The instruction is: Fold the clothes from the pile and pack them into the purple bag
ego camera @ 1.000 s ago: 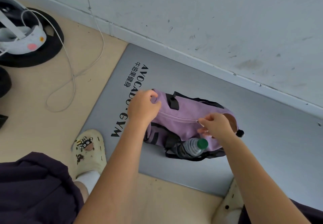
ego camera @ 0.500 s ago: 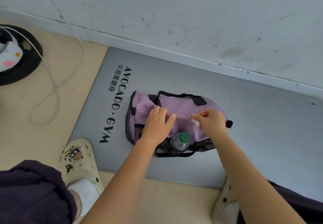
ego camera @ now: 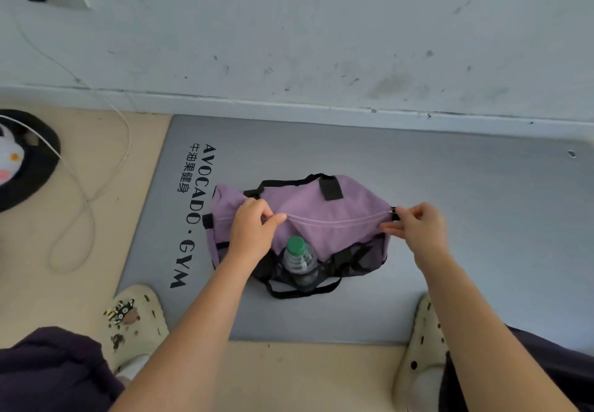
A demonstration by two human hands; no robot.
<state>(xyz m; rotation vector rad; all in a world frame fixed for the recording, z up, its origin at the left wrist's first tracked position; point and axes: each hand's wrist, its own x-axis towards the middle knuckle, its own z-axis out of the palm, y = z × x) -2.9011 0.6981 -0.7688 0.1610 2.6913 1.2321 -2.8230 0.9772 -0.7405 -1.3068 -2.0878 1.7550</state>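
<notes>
The purple bag (ego camera: 315, 206) with black straps lies on a grey mat (ego camera: 466, 218) near the wall. Its top zipper line runs closed from left to right. My left hand (ego camera: 254, 228) pinches the bag's fabric at the left part of the zipper line. My right hand (ego camera: 418, 225) pinches the zipper pull at the bag's right end. A clear water bottle (ego camera: 299, 260) with a green cap sits in the mesh side pocket facing me. No pile of clothes is in view.
The mat carries black lettering (ego camera: 196, 209) at its left end. A white cable (ego camera: 80, 193) loops over the beige floor to the left, beside a black round base (ego camera: 35, 173). My two cream clogs (ego camera: 138, 318) (ego camera: 424, 344) stand at the mat's near edge.
My right hand has drawn the zipper pull to the bag's right end, so the zipper now runs shut. My left hand stays pinching the left part. The camera has tilted up toward the wall.
</notes>
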